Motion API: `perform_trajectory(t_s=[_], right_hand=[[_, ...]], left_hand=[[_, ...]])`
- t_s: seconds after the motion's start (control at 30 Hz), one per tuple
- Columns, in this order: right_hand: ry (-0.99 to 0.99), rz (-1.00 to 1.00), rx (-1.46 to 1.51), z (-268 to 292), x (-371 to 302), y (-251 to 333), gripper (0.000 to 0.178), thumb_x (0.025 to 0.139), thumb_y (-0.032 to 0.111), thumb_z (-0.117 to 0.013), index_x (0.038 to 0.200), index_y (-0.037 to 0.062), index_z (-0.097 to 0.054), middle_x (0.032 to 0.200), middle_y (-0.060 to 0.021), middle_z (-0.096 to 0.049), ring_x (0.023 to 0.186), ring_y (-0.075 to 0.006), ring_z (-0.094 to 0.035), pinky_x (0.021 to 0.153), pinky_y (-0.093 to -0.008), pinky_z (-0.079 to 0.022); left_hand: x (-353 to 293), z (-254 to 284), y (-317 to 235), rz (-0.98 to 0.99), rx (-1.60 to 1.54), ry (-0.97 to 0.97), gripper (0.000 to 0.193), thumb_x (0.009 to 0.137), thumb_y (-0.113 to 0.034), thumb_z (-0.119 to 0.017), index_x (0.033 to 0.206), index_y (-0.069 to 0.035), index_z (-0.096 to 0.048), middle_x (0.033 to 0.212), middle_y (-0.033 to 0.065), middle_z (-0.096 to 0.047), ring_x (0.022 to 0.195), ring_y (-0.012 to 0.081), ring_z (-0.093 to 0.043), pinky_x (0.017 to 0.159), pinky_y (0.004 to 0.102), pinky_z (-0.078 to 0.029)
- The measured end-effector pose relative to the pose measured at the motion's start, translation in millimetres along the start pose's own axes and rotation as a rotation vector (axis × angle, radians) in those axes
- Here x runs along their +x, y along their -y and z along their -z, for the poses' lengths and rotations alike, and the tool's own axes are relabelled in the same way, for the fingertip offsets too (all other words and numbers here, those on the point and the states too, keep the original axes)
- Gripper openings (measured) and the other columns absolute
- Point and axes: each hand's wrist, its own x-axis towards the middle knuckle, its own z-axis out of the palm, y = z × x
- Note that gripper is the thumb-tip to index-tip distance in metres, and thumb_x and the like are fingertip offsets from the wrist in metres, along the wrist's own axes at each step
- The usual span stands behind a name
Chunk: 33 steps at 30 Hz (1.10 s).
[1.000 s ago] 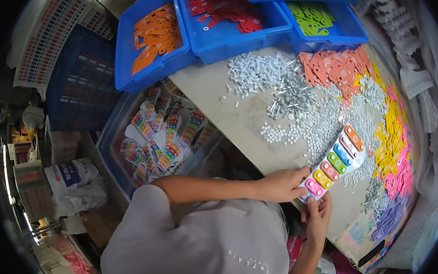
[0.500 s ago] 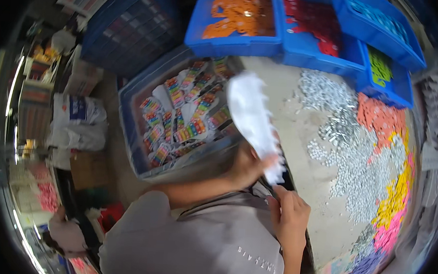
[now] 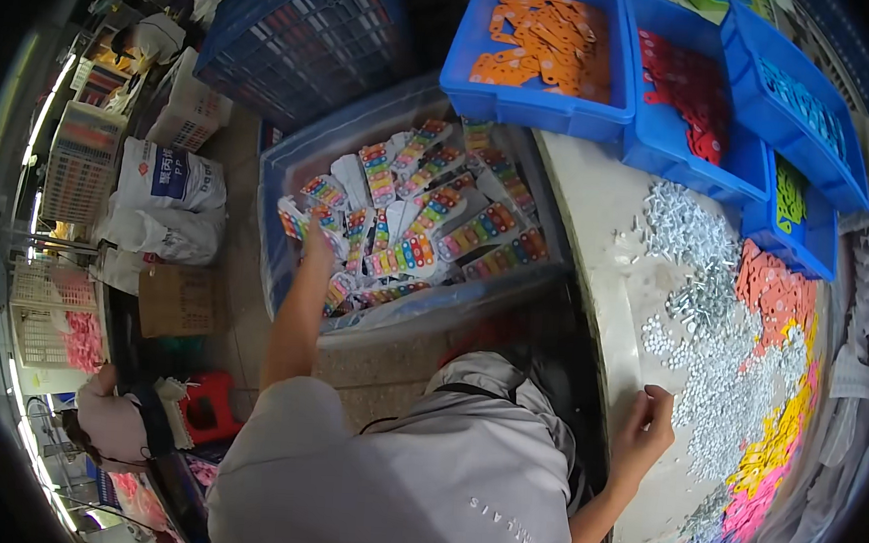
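Observation:
My left hand (image 3: 317, 251) reaches into a blue bin (image 3: 423, 289) and holds a multicoloured, xylophone-like toy piece (image 3: 294, 221) at the bin's left side. The hand hides part of the piece and the fingertips show only partly. Around it lie many similar rainbow-barred pieces (image 3: 407, 257), some with the white underside up. Beside the near-left edge of the worktable (image 3: 610, 322), my right hand (image 3: 646, 430) hovers with curled fingers; whatever they hold, if anything, is hidden. Just beyond this hand are heaps of small silvery fasteners (image 3: 717, 368).
Blue trays of orange (image 3: 548, 45), dark red (image 3: 686, 93), light-blue (image 3: 805, 107) and green parts (image 3: 789, 194) stand at the table's far end. Coral (image 3: 773, 292), yellow (image 3: 771, 431) and pink parts (image 3: 754, 490) line its right. A blue crate (image 3: 304, 40) stands behind the bin; a person (image 3: 112, 416) is at far left.
The left hand has swung from in front of my body out to the bin with the white-backed piece, whose coloured side now shows. The right hand has moved away to the right.

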Motion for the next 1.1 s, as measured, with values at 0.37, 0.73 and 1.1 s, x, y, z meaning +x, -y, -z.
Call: perform_trajectory(t_s=[0.37,0.73,1.1], right_hand=[[-0.185,0.041,-0.046,-16,-13,-26,0.011,0.1,0.008,-0.062,0.096,-0.0014,-0.063,0.076,-0.008,-0.061,0.065,-0.0137,-0.053,0.06,-0.0282,-0.044],[-0.207,0.063,-0.043,-11,-14,-28,0.009,0.098,0.008,-0.063,0.095,-0.0005,-0.065,0.074,-0.0085,-0.06,0.061,-0.016,-0.053,0.056,-0.0289,-0.042],[-0.529,0.043,-0.132,70,5,-53,0.01,0.082,-0.004,-0.069,0.089,0.0012,-0.065,0.081,-0.0149,-0.062,0.077,-0.0307,-0.062,0.069,-0.0382,-0.049]], left_hand=[[27,-119,-72,-0.549,1.258,-0.875,0.046,0.089,-0.025,-0.071,0.119,0.008,-0.056,0.114,0.0212,-0.07,0.103,0.0364,-0.069,0.089,0.0404,-0.056],[-393,-363,51,-1.154,0.718,1.04,0.014,0.086,-0.003,-0.07,0.098,-0.005,-0.063,0.097,0.0094,-0.064,0.092,0.0296,-0.062,0.092,0.0428,-0.047],[-519,-397,132,-1.153,0.611,1.9,0.027,0.077,-0.004,-0.074,0.103,-0.008,-0.069,0.102,0.0073,-0.066,0.095,0.0289,-0.064,0.084,0.0432,-0.051]])
